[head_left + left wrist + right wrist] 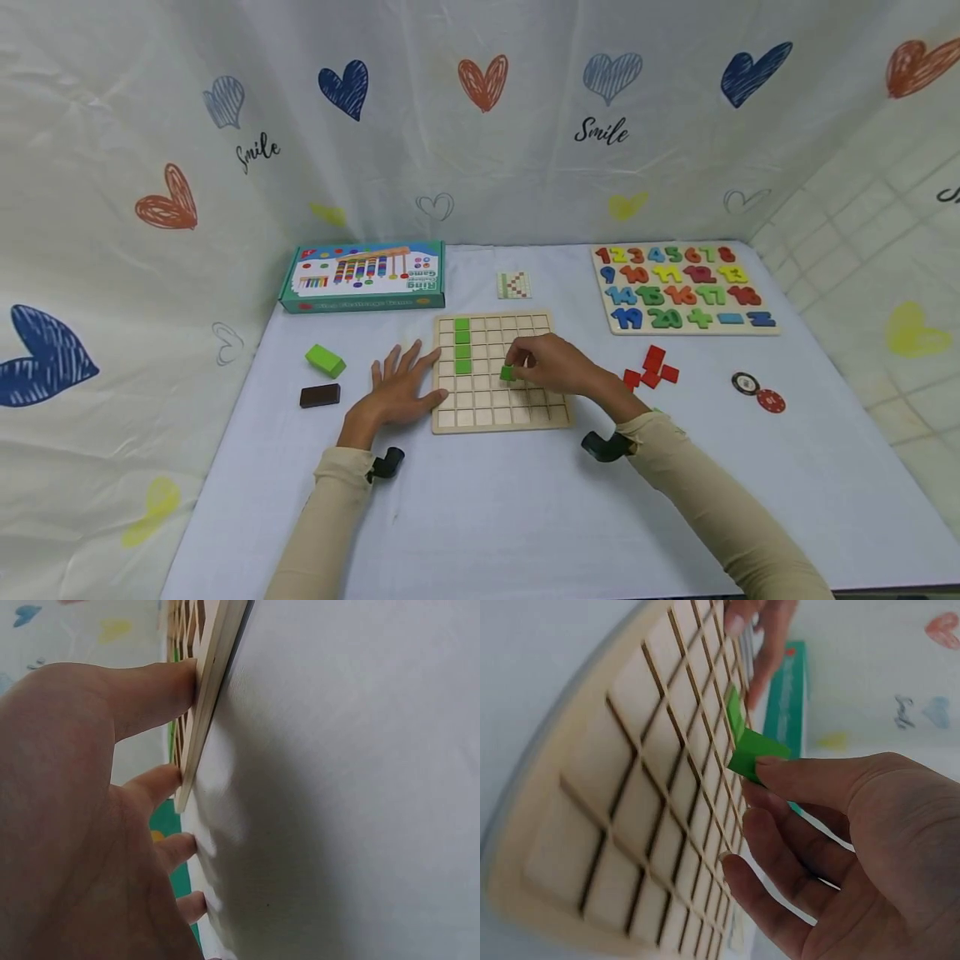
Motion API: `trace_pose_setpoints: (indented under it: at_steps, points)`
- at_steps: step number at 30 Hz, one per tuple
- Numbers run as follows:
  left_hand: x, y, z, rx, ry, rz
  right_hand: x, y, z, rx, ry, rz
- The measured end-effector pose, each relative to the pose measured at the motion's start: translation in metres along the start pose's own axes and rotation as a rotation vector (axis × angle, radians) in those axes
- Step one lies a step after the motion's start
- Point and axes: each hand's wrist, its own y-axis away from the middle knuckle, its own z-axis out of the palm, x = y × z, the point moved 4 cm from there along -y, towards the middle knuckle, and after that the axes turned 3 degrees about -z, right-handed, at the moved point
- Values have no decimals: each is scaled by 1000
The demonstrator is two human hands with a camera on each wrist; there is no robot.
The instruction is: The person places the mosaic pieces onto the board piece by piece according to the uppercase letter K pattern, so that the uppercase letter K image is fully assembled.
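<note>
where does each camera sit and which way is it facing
Head: on the head, looking forward and down at the grid board; left hand, right hand and sleeves show.
Left wrist: on that wrist, looking at the board's edge; only the left hand shows.
Right wrist: on that wrist, looking across the board at a pinched green tile; right hand and part of the left show.
Shared: head and right wrist both show that tile.

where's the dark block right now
In the head view, the dark block lies left of the left hand, just below the loose green block.
</note>
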Motion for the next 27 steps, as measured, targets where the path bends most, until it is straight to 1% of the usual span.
trace_pose_setpoints:
  at_steps: [6,9,13,17,20,27]
  points:
    - [2,1,-1,-2,-14,-1,-18,-21,28,7,-24,-50]
    - [1,0,0,-5,-17,0,-26,-28,36,13,-32,-67]
    - [1,0,0,2,-12,8,-31,-37,45,19,-22,-65]
    - [1,1,0,8,-11,10,-31,-43,51,11,10,-30]
    - [1,1,0,1,-17,6,-30,-44,53,4,15,-7]
    - [3,1,-3,6,-23,10,-30,-45,53,4,16,2]
